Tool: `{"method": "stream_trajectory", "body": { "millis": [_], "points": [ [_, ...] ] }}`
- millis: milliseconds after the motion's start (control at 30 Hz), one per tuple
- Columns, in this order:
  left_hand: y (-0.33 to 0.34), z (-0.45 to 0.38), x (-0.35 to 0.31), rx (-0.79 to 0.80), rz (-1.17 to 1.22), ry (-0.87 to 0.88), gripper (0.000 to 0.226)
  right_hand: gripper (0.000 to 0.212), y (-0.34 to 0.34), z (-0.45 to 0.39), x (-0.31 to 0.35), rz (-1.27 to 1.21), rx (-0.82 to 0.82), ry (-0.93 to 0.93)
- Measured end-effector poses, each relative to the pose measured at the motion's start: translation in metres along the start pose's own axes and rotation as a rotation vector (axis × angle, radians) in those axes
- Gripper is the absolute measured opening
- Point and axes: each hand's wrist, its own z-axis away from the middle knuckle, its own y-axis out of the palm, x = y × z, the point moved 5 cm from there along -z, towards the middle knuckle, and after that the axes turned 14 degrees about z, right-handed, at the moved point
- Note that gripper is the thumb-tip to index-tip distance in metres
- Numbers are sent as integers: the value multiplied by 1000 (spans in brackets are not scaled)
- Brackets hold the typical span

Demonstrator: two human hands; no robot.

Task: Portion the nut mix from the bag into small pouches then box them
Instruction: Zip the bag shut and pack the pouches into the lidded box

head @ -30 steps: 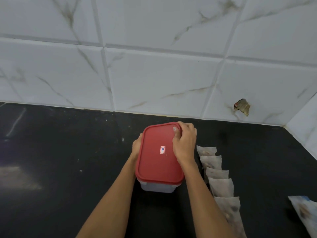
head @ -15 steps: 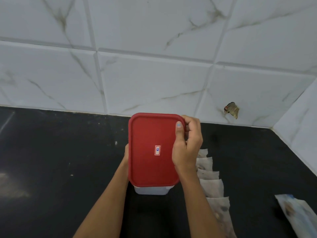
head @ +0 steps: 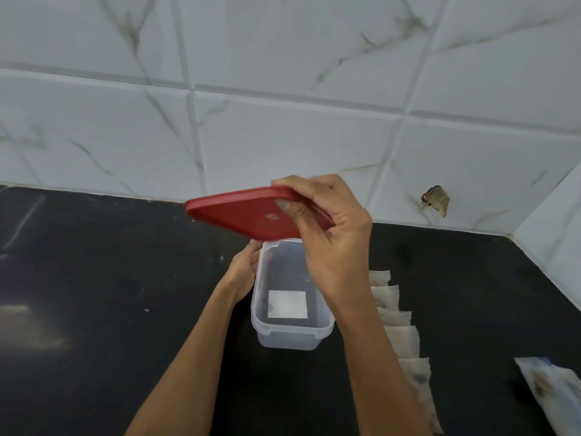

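Right grip (head: 327,228): pinching the red lid (head: 248,214), tilted, at frame centre.
Left grip (head: 243,267): holding the clear box (head: 290,336) on the tabletop (head: 110,278).

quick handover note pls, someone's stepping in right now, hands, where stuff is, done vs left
Right hand grips the red lid, lifted off and tilted above the box.
Left hand holds the box's left wall; box stands open on the black counter, no pouches inside.
Filled pouches lie in a row right of the box; the bag lies at far right.
Done: portioning, lid off. Left: set lid down, load pouches, close.
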Motion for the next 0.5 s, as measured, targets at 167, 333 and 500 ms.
{"method": "stream_trajectory", "body": {
  "millis": [167, 333, 500],
  "points": [
    [-49, 22, -38, -85, 141, -62, 76, 22, 33, 16, -10, 139, 108, -19],
    [-107, 65, -66, -92, 13, -113, 68, 19, 74, 50, -10, 352, 226, -136],
    [-132, 83, -54, -329, -377, -30, 25, 20, 111, 101, -3, 620, 412, -176]
  ]
}}
